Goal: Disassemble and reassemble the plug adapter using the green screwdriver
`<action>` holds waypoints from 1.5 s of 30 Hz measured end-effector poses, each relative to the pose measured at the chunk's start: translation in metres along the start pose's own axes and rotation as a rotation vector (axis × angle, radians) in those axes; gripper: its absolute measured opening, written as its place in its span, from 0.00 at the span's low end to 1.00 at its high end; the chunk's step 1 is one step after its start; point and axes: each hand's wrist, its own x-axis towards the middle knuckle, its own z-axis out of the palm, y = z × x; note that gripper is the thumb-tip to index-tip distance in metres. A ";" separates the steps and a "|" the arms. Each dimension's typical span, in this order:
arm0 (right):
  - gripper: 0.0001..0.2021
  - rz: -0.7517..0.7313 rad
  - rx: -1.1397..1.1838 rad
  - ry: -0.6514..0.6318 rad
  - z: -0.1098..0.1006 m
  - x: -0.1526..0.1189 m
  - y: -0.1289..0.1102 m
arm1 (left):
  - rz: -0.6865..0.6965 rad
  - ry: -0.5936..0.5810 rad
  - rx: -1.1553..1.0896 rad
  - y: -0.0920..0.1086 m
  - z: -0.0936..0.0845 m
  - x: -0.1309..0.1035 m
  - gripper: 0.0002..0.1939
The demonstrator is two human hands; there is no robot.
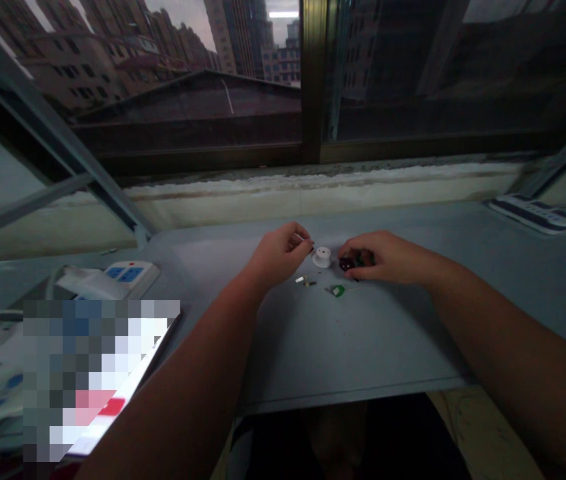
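My left hand (283, 255) is closed in a pinch just left of a white round plastic part (322, 257). A tiny dark tip shows at its fingertips, too small to name. On the other side of the white part, my right hand (390, 259) curls round a dark, shiny piece (347, 264), partly hidden by the fingers. The white part stands on the grey table (303, 353) between both hands. Small metal strips (306, 282) lie in front of my left hand. A small green-and-white component (337, 291) with thin leads lies nearer to me.
At the left, a lit screen (97, 437), partly pixelated, lies near a white power strip (135, 272) with blue sockets and cables. Another power strip (535, 213) lies at the back right. Behind the table rise a low wall (243, 203) and a window frame (314, 80).
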 end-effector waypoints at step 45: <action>0.14 -0.117 -0.067 0.058 0.005 0.004 0.023 | -0.180 -0.271 0.469 0.004 -0.031 -0.011 0.21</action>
